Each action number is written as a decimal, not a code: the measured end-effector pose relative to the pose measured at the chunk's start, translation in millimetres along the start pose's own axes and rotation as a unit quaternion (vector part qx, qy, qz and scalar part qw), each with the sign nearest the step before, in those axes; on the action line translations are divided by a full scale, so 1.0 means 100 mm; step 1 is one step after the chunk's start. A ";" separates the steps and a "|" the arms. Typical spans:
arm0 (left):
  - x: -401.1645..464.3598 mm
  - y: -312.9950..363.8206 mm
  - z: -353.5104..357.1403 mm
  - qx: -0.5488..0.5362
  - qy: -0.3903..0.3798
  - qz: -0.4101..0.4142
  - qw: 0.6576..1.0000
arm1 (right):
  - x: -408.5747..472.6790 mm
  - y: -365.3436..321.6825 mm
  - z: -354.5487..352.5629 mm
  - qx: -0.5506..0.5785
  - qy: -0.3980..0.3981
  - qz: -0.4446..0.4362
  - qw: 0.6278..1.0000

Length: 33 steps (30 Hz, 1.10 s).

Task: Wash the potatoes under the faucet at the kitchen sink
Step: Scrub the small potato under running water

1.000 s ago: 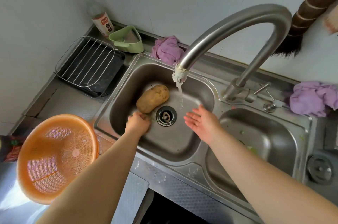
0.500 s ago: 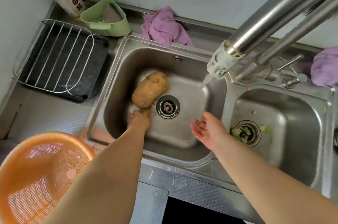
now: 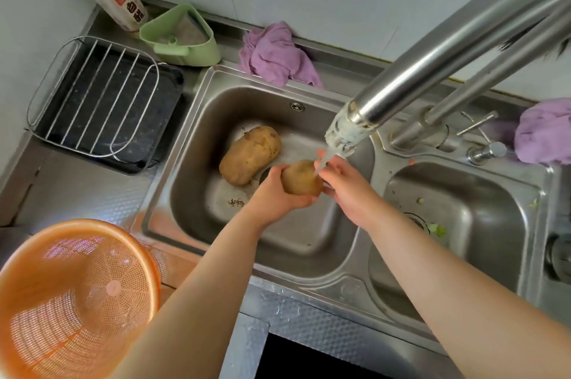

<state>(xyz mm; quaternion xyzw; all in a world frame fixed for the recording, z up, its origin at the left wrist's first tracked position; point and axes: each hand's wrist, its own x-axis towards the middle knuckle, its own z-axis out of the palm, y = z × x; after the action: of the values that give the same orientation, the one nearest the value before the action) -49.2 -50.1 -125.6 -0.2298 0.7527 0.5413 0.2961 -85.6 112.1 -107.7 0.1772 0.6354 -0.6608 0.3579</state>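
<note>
Small potato (image 3: 300, 178) held over left basin (image 3: 309, 242), water stream striking top. Left hand (image 3: 272, 193) cups it from below, fingers curled round. Right hand (image 3: 346, 184) curls round its far side. Best: turn it slowly under faucet (image 3: 344, 131), rub whole skin. Big potato (image 3: 250, 154) lies unwashed beside drain.

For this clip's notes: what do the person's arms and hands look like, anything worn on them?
Both forearms are bare as far as the frame shows, with no sleeve in view. The left hand and right hand wear no gloves. No watch, bracelet or ring is visible on the wrists or on the fingers that show, though some fingers are hidden.
</note>
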 end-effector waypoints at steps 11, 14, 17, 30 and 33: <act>-0.33 0.38 0.31 -0.185 0.036 0.108 0.976 | -0.15 -0.17 0.01 0.123 0.020 -0.054 0.991; -0.42 0.42 0.35 -0.197 0.051 0.107 0.973 | -0.17 -0.19 0.08 0.117 0.071 -0.051 0.989; -0.51 0.48 0.39 -0.212 0.078 0.107 0.968 | -0.19 -0.27 0.15 0.103 0.109 -0.045 0.988; -0.78 0.53 0.34 -0.258 0.117 0.115 0.952 | -0.42 -0.49 0.34 0.074 0.090 -0.031 0.993; -0.83 0.56 0.28 -0.274 0.146 0.115 0.944 | -0.47 -0.55 0.35 0.082 0.044 -0.030 0.995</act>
<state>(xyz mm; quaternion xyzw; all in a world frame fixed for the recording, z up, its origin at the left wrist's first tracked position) -21.2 -3.8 -36.7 -0.2910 0.6316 0.7173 0.0441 -84.1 86.1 -31.4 0.2161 0.5992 -0.7128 0.2934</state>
